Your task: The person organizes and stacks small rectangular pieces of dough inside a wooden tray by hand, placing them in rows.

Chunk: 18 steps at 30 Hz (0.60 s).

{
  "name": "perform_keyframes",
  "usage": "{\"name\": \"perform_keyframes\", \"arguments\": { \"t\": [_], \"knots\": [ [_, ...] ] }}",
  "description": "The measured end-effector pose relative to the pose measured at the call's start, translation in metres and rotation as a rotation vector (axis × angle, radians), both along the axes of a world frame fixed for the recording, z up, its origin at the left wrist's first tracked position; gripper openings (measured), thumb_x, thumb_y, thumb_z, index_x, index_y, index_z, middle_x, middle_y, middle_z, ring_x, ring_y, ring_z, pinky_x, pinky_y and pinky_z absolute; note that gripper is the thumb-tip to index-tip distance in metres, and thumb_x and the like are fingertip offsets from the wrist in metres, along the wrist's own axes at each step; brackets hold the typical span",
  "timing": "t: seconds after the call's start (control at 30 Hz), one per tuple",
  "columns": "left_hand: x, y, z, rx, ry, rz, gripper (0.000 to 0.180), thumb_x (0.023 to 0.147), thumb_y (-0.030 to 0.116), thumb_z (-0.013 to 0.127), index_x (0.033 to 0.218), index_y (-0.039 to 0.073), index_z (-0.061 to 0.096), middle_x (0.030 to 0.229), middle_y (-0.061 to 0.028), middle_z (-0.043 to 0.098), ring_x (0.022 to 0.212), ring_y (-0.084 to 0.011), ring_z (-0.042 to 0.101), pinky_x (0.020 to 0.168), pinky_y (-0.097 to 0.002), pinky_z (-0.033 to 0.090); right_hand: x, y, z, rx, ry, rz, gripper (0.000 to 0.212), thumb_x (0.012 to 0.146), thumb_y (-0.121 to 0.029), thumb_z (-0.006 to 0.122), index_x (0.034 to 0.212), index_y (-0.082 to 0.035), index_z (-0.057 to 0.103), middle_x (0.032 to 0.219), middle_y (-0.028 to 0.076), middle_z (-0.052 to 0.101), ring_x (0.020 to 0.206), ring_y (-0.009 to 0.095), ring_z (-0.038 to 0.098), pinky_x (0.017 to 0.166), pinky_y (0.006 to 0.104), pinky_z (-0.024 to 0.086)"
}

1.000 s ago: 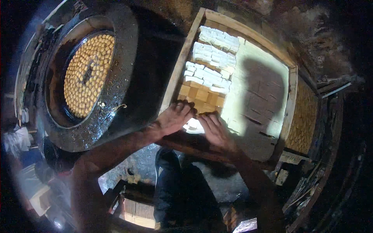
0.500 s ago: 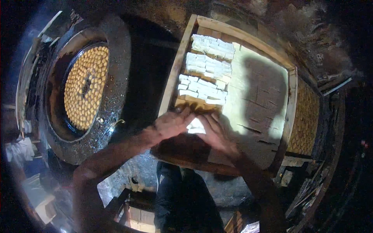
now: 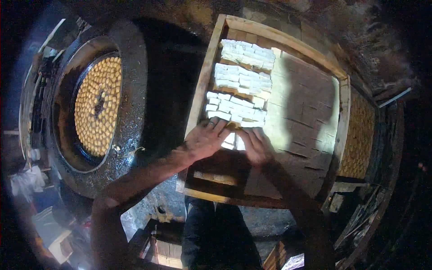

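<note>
Bracketed by left hand (image 3: 203, 140) and right hand (image 3: 255, 145), both half-curled, in the near left part of the wooden tray (image 3: 202, 92): small white blocks (image 3: 230, 141); cannot tell whether gripped firmly. Toward the tray's far side: white rows (image 3: 243, 78). Judged soft, light and crumbly; best taken evenly from both ends, without squeezing.

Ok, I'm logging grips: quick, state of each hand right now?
Left hand: fingers bent, left of the nearest white pieces; grip cannot be told.
Right hand: fingers bent, right of those pieces; grip cannot be told.
</note>
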<state>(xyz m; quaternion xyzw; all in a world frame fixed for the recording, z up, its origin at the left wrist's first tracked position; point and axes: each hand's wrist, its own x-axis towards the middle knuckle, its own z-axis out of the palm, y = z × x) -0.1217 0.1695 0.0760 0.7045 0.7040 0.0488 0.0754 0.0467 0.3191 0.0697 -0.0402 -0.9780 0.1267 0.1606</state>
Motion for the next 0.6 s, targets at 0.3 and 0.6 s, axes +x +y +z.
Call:
{"name": "perform_keyframes", "arguments": {
  "t": [0.3, 0.6],
  "knots": [
    [-0.021, -0.011, 0.04, -0.048, -0.043, -0.033, 0.076, 0.074, 0.042, 0.078, 0.133, 0.004, 0.047, 0.131, -0.0151, 0.051, 0.122, -0.0335, 0.047, 0.103, -0.0487, 0.037, -0.003, -0.011, 0.002, 0.309, 0.073, -0.042, 0.035, 0.081, -0.016, 0.063, 0.114, -0.006, 0.069, 0.109, 0.004, 0.064, 0.097, 0.018, 0.058, 0.075, 0.0338, 0.045],
    [-0.036, -0.025, 0.052, -0.095, 0.107, 0.024, 0.081, 0.067, 0.039, 0.082, 0.132, 0.004, 0.048, 0.128, -0.0116, 0.054, 0.127, -0.0324, 0.042, 0.1, -0.0469, 0.036, -0.035, -0.035, 0.023, 0.136, -0.026, 0.028, 0.065, 0.084, -0.046, 0.067, 0.128, 0.0, 0.057, 0.123, 0.012, 0.058, 0.118, 0.028, 0.05, 0.097, 0.0464, 0.043]
  ]
}}
